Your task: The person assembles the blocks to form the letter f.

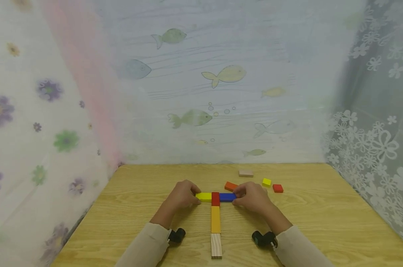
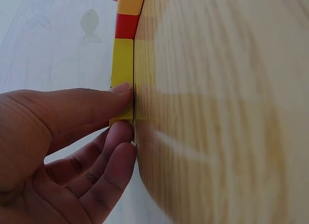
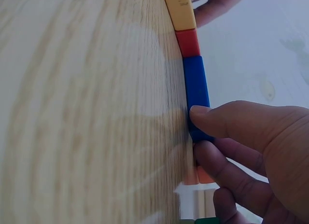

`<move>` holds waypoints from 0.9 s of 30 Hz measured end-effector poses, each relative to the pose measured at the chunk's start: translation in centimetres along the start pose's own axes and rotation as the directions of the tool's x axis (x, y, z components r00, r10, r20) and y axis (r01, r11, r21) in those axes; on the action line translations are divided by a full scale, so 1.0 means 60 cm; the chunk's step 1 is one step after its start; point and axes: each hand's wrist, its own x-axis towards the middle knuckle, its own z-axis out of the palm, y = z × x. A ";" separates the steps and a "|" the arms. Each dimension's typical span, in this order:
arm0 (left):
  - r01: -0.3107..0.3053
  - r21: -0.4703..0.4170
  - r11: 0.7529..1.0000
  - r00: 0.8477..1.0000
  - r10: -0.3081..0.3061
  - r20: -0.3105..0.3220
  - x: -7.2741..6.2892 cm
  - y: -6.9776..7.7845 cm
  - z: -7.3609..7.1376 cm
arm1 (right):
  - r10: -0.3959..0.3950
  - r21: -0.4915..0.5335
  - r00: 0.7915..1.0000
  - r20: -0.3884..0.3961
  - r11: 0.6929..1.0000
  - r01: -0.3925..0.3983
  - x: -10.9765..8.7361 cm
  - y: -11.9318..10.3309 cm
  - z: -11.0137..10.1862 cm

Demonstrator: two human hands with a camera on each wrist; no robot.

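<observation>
A T of wooden blocks lies flat on the table. Its crossbar has a yellow block (image 1: 205,197) on the left, a red block (image 1: 215,199) in the middle and a blue block (image 1: 227,197) on the right. Below the red one, the stem runs through an orange-yellow block (image 1: 215,219) to a bare wood block (image 1: 216,246). My left hand (image 1: 184,194) pinches the outer end of the yellow block between thumb and fingers. At the opposite end, my right hand (image 1: 253,196) pinches the blue block; in the right wrist view its thumb (image 3: 200,115) lies against the block's side.
Behind my right hand lies an orange block (image 1: 230,186), partly covered. Farther back are a pale wood block (image 1: 246,173), a small yellow block (image 1: 266,182) and a small red block (image 1: 278,188). A fish-printed curtain (image 1: 221,100) hangs behind the wooden table (image 1: 138,207).
</observation>
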 end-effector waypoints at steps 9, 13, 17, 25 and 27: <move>0.000 0.001 1.000 1.000 0.000 0.009 0.000 -0.005 0.000 | -0.010 -0.007 1.000 -0.007 1.000 0.010 -0.001 0.003 0.001; 0.016 -0.008 1.000 1.000 -0.016 0.022 -0.002 -0.002 -0.002 | -0.016 -0.003 1.000 -0.004 1.000 0.016 -0.001 0.004 0.001; 0.041 -0.036 0.999 0.999 -0.040 0.036 -0.005 0.004 -0.005 | -0.022 0.015 1.000 -0.006 1.000 0.022 -0.002 0.005 0.001; 0.048 -0.073 0.996 0.998 -0.045 0.035 -0.007 0.001 -0.005 | -0.017 0.028 1.000 -0.003 0.999 0.017 -0.002 0.005 0.001; 0.051 -0.082 0.995 0.998 -0.049 0.031 -0.009 0.001 -0.006 | -0.015 0.033 1.000 0.002 0.999 0.015 -0.001 0.003 0.001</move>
